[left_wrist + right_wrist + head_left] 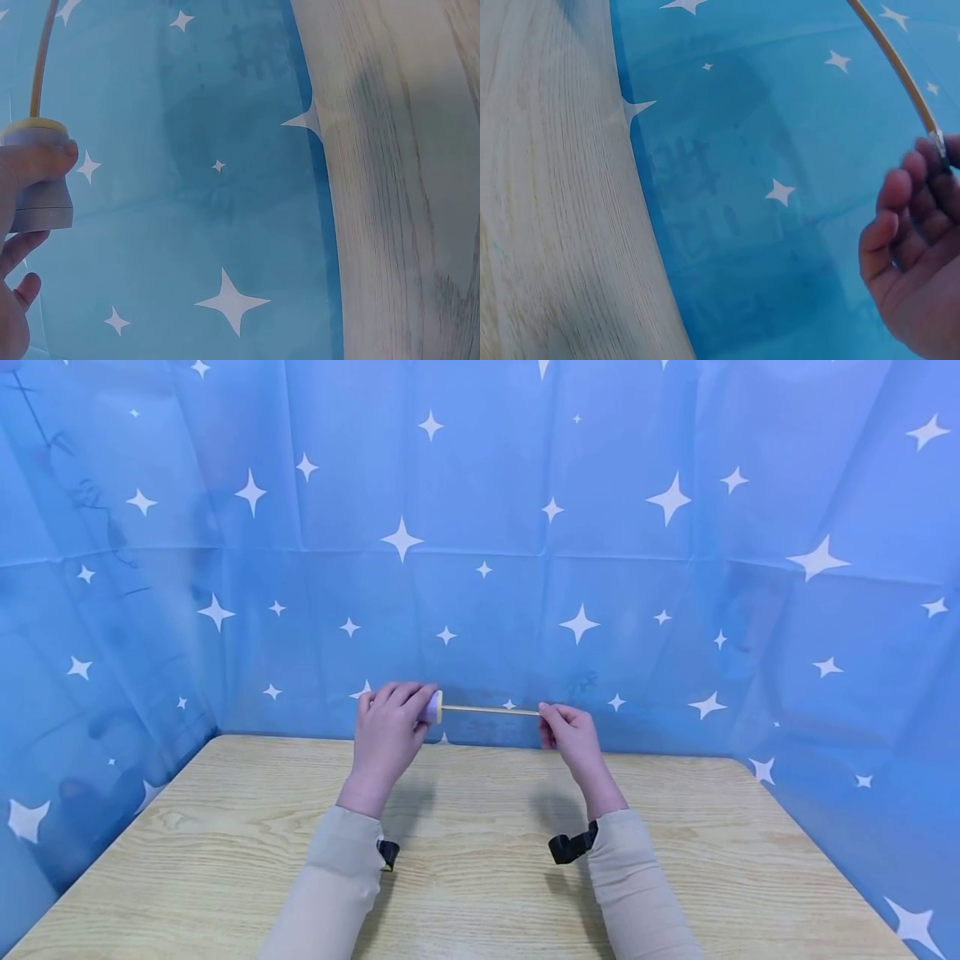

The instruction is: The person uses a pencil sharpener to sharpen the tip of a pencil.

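Observation:
My left hand (386, 731) grips a small lavender tape measure (432, 708) with a yellow rim, held above the far edge of the table. From its rim side, a narrow yellow tape (491, 710) stretches nearly level to the right. My right hand (573, 737) pinches the tape's free end. A metal tip (939, 146) shows at that end in the right wrist view, partly hidden by the fingers. In the left wrist view, the thumb lies across the lavender case (43, 204), with other fingers below it.
Under both forearms lies a light wood-grain table (472, 860). A blue curtain (480, 485) with white stars hangs behind the table and along its sides. Black wrist cameras, such as the right one (570, 846), are worn at the cuffs.

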The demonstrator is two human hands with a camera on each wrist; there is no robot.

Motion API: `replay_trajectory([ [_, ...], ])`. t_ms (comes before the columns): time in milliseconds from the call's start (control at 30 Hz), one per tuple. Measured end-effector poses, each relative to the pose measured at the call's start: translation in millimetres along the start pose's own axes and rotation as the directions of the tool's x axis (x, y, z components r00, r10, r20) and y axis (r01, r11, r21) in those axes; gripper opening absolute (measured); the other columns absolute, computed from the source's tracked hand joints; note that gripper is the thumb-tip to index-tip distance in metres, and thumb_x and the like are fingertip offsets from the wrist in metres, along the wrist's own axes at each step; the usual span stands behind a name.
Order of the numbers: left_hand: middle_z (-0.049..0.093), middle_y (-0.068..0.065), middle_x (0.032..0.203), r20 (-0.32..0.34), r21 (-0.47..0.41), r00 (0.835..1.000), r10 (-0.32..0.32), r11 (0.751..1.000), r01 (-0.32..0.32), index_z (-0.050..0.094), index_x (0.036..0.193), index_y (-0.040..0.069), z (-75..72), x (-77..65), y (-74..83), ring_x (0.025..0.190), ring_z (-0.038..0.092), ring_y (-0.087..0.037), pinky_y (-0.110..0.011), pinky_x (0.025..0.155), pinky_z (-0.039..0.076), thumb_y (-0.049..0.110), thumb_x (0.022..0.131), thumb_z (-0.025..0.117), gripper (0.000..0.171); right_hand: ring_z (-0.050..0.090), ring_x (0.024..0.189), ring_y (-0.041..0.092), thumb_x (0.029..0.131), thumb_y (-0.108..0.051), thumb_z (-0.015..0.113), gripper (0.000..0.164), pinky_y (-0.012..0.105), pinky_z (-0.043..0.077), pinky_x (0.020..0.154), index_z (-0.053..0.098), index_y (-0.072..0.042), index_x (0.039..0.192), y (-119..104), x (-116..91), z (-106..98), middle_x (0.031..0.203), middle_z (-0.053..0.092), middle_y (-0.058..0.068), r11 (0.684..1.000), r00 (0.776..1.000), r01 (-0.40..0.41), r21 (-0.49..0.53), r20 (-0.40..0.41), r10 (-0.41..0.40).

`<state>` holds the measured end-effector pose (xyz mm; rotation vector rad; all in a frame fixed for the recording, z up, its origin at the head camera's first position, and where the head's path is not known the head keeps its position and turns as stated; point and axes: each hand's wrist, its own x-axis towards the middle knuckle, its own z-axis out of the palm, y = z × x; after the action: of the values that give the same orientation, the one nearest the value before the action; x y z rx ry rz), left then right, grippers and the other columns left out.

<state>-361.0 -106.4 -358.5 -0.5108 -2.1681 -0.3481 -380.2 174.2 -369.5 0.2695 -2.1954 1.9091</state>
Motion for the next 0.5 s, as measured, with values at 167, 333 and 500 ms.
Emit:
replay_trajectory([
  [167, 0.066, -0.003, 0.116, 0.009, 0.006, 1.0, 0.001, 1.0, -0.001, 0.068, 0.123, 0.018, 0.6, 0.3, -0.1, 0.111, 0.055, -0.026, -0.048, 0.088, 0.039, 0.014, 0.078, 0.081, 0.048, 0.06, 0.079, 0.027, 0.099, -0.028, 0.057, 0.034, 0.031, 0.052, 0.07, 0.07, 0.004, 0.101, -3.9, -0.3, 0.9, 0.092, 0.066, 0.02, 0.997, 1.0, -0.001, -0.08, -0.008, 0.0],
  [333, 0.066, -0.004, 0.116, 0.027, 0.008, 1.0, -0.007, 1.0, 0.007, 0.068, 0.124, 0.017, 1.7, -1.3, 0.1, 0.111, 0.055, -0.027, -0.049, 0.088, 0.039, 0.013, 0.078, 0.081, 0.049, 0.061, 0.089, 0.027, 0.096, -0.026, 0.062, 0.031, 0.032, 0.05, 0.075, 0.071, -0.003, 0.113, -6.0, -1.1, 3.8, 0.106, 0.068, 0.014, 0.97, 0.997, 0.077, -0.232, 0.004, -0.078],
  [500, 0.065, -0.004, 0.117, 0.032, 0.014, 0.999, -0.011, 1.0, 0.011, 0.067, 0.125, 0.018, 3.3, -2.5, -0.5, 0.111, 0.055, -0.027, -0.048, 0.087, 0.039, 0.012, 0.078, 0.08, 0.049, 0.059, 0.084, 0.02, 0.093, -0.024, 0.067, 0.026, 0.037, 0.05, 0.071, 0.073, -0.007, 0.111, -5.5, -2.1, 8.9, 0.104, 0.066, 0.006, 0.888, 0.978, 0.204, -0.411, 0.055, -0.199],
])
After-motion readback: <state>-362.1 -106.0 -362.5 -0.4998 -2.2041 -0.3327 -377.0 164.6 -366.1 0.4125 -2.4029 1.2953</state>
